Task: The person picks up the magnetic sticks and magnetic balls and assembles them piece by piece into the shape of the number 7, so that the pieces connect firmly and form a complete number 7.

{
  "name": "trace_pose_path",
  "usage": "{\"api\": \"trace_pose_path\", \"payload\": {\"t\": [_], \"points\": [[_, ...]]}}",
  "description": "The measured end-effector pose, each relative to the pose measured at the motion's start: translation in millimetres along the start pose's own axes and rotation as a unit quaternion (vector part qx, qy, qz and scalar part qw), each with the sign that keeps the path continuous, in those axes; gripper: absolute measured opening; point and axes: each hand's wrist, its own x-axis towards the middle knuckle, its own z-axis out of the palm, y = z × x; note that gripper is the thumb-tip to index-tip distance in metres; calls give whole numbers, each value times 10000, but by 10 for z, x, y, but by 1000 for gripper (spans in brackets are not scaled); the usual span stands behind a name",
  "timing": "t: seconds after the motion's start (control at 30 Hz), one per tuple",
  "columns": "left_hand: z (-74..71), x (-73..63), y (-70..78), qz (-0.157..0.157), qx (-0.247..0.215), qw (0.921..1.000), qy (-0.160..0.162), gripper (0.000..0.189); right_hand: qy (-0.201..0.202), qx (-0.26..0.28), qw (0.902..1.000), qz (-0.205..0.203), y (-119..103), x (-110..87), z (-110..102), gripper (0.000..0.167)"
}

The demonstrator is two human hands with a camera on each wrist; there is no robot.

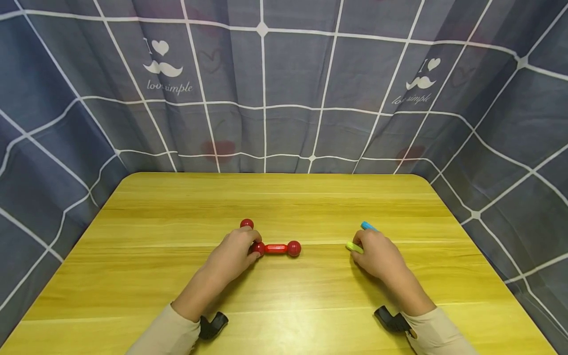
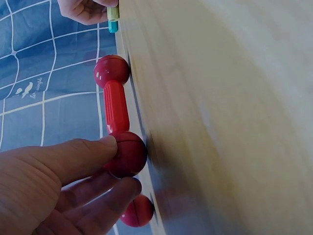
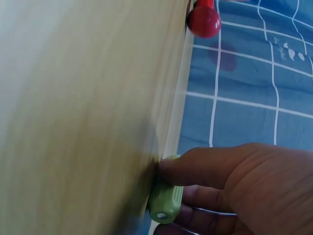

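Observation:
My left hand [image 1: 232, 250] pinches a red ball [image 2: 129, 155] between thumb and fingers. From that ball a ridged red rod [image 1: 276, 249] reaches right to another red ball [image 1: 294, 248], both lying on the wooden table. A further red ball [image 1: 246, 224] shows just beyond the left fingers; whatever lies between it and the pinched ball is covered by the hand. On the right, my right hand [image 1: 379, 252] grips a short ridged green rod [image 3: 165, 201], thumb on top of it. Just past those fingers a blue rod [image 1: 368, 226] sticks out, partly hidden by the hand.
The yellow wood-grain table [image 1: 284, 301] extends around both hands. A grey-blue curtain [image 1: 288, 74] with white grid lines hangs behind its far edge and along both sides. Black straps with a camera block [image 1: 214, 325] sit at each wrist, below beige sleeves [image 1: 166, 333].

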Motion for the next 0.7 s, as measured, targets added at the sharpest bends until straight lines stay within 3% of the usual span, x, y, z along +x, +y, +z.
{"api": "trace_pose_path", "payload": {"t": [0.7], "points": [[-12,-19,0,97,85,9999,56,22,-105,194,9995,-206,-331,-30,106,18]]}}
